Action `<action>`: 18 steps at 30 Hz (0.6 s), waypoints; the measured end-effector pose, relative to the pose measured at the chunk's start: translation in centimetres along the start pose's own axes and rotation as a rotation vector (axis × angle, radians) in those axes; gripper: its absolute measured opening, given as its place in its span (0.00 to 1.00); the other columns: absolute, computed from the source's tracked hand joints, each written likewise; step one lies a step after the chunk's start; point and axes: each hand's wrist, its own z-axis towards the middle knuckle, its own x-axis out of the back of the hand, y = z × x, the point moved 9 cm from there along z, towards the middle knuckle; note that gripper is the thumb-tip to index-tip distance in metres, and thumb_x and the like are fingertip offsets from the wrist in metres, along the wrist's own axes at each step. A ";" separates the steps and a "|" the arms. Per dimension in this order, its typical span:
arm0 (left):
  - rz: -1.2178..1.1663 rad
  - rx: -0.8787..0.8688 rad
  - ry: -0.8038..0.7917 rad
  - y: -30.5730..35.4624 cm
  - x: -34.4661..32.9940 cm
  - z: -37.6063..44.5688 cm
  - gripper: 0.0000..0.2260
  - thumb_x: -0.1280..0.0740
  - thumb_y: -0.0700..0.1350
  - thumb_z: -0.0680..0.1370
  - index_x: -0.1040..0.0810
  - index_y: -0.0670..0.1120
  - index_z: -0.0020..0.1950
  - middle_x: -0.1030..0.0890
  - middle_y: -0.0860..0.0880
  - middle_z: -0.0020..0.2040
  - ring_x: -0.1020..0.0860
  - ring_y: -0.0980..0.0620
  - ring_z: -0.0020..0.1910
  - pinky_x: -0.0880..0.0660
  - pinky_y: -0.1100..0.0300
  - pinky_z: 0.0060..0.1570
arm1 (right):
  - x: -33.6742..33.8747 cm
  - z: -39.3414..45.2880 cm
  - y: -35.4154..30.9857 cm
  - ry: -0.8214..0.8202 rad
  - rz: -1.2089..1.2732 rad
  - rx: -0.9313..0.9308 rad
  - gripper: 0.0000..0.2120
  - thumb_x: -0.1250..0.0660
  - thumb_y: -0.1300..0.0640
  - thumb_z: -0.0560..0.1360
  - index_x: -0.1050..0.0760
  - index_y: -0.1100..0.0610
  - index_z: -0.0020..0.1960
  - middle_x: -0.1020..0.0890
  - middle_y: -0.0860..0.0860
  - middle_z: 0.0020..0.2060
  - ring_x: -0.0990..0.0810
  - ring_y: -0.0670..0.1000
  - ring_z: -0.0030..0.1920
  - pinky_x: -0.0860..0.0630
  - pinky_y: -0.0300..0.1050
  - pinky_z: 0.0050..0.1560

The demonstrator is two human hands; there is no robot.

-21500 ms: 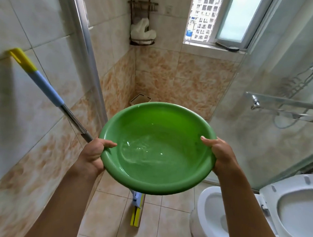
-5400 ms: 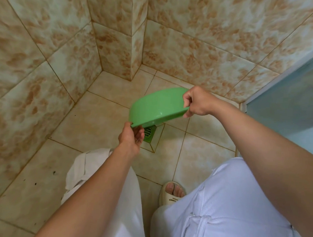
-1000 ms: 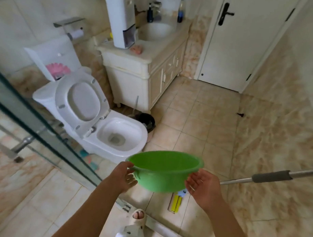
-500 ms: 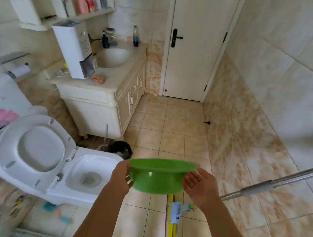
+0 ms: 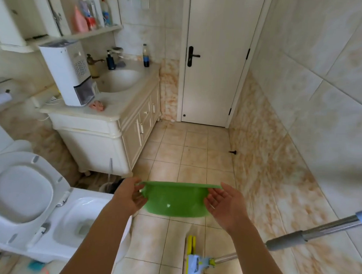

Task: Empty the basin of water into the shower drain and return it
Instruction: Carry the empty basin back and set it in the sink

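Closer now, door (image 5: 215,60) beyond tiled floor (image 5: 188,149).

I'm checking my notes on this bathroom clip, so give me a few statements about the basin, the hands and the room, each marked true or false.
1. Both hands, left hand and right hand, are at the green basin. True.
2. The basin sits on the floor. False: it is held up above the tiles.
3. The toilet lid is up. True.
4. The door stands open. False: it is closed.
5. The mop lies to the person's left. False: it is on the right.
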 end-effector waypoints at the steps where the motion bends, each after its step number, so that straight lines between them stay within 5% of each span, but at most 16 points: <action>1: 0.000 -0.018 -0.035 0.7 -0.9 0.2 0.06 0.34 0.43 0.77 0.22 0.41 0.49 0.20 0.46 0.42 0.25 0.48 0.37 0.23 0.53 0.47 | -0.3 0.1 -1.1 -0.033 -0.012 0.018 0.12 0.30 0.54 0.70 0.24 0.62 0.48 0.20 0.56 0.38 0.22 0.54 0.37 0.22 0.50 0.45; 3: -0.020 -0.046 -0.094 1.6 -2.9 0.6 0.06 0.34 0.45 0.76 0.23 0.42 0.45 0.22 0.48 0.34 0.29 0.50 0.33 0.27 0.57 0.41 | -0.4 0.8 -3.4 -0.104 -0.043 0.044 0.14 0.28 0.54 0.65 0.23 0.61 0.47 0.19 0.55 0.36 0.22 0.54 0.37 0.22 0.50 0.45; 5: -0.035 -0.095 -0.082 2.4 -3.3 1.1 0.06 0.32 0.46 0.77 0.22 0.43 0.49 0.22 0.46 0.40 0.26 0.50 0.39 0.26 0.57 0.47 | -0.2 1.5 -4.9 -0.124 -0.049 0.063 0.18 0.27 0.54 0.61 0.22 0.61 0.48 0.19 0.55 0.36 0.21 0.54 0.38 0.22 0.50 0.46; 10: -0.077 -0.177 0.018 4.8 -2.1 2.8 0.09 0.29 0.43 0.76 0.20 0.43 0.55 0.16 0.46 0.48 0.20 0.48 0.49 0.23 0.55 0.49 | 0.2 5.9 -5.5 -0.089 0.079 -0.009 0.17 0.29 0.55 0.65 0.22 0.61 0.52 0.18 0.55 0.38 0.20 0.54 0.41 0.22 0.50 0.47; 14: -0.033 -0.159 0.081 7.5 -1.0 6.7 0.03 0.29 0.41 0.75 0.20 0.43 0.47 0.15 0.47 0.37 0.20 0.48 0.43 0.22 0.53 0.48 | 0.1 10.1 -4.0 -0.028 0.092 -0.068 0.18 0.28 0.55 0.63 0.21 0.61 0.51 0.19 0.55 0.41 0.20 0.56 0.43 0.21 0.50 0.47; 18: 0.022 -0.103 0.046 9.9 -2.3 13.0 0.04 0.27 0.40 0.73 0.21 0.42 0.44 0.18 0.44 0.43 0.20 0.46 0.44 0.23 0.50 0.56 | 0.2 14.3 -4.1 0.061 0.143 -0.080 0.13 0.32 0.55 0.71 0.22 0.63 0.50 0.19 0.57 0.40 0.20 0.57 0.43 0.22 0.51 0.45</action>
